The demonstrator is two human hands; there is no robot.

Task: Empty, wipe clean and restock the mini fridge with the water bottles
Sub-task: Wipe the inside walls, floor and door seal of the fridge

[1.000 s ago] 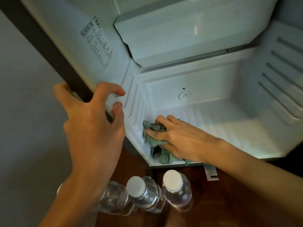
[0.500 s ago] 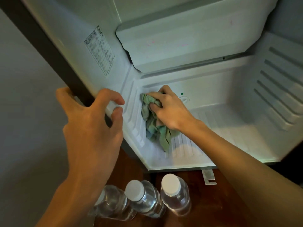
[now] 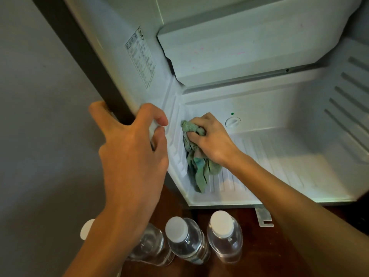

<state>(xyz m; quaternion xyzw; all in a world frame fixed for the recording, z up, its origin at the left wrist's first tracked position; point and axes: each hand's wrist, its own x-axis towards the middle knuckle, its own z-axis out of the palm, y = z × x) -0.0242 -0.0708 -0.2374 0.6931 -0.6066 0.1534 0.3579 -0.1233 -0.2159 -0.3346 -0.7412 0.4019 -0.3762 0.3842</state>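
Step in hand: wiping the inside of the white plastic-lined mini fridge (image 3: 279,108). Its interior holds nothing but the cloth, and restocking is judged not yet begun.
Right grip (image 3: 213,140): fingers curled round a crumpled pale-green cloth (image 3: 196,166), pressing it into the fridge's rear left corner against the ribbed left wall (image 3: 175,140).
Left grip (image 3: 131,148): fingers and thumb wrapped round the front edge of the fridge's left wall, apparently as a brace.
Technique: run the cloth along the ribs so it reaches the grooves. Wipe the walls before the fridge floor, and bunch up the trailing tail.
Water bottles (image 3: 185,240): three clear plastic bottles with white caps. They stand side by side just in front of the fridge on a dark wooden surface (image 3: 259,246), the leftmost partly hidden by the forearm.
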